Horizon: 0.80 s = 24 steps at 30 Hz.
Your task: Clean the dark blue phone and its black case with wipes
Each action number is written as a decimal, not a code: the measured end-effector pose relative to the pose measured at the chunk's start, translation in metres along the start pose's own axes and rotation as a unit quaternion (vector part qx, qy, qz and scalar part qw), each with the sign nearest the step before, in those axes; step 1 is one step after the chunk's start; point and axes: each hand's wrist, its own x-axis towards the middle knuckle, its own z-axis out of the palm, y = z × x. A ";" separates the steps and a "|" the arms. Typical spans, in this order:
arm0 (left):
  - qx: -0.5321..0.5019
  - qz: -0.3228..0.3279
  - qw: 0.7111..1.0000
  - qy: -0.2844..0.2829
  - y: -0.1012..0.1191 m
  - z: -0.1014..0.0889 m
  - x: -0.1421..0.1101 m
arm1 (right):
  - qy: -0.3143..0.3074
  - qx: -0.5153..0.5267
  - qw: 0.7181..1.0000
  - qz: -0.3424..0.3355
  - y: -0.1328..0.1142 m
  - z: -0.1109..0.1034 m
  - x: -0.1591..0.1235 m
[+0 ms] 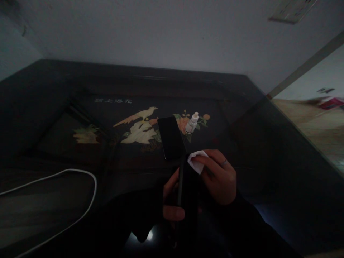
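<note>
Above the tabletop [242,143], left hand [170,211]: I grip a dark device [189,197];
right hand [221,179]: I pinch white cloth [198,165] at its edge

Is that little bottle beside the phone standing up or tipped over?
Upright: the bottle rests on its base on the table, with its pale top pointing up.

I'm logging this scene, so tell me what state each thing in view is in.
Black rectangular phone: lying flat, face dark.
Slim dark object: held tilted by left hand.
Crumpled white tissue or cloth: pinched in the fingers of right hand.
Small clear bottle, pale top: upright, closed.
Thin white cable: loosely curved, ends unseen.
</note>
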 end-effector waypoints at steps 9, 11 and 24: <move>0.017 -0.012 1.000 -0.002 -0.001 -0.001 -0.002 | 0.001 0.012 1.000 -0.003 -0.003 -0.002 0.002; 0.008 -0.012 1.000 0.012 -0.003 -0.002 -0.002 | -0.001 0.008 1.000 0.003 0.000 -0.002 0.002; 0.002 -0.011 1.000 0.009 -0.003 0.000 -0.003 | -0.011 0.001 1.000 0.004 0.000 -0.003 0.000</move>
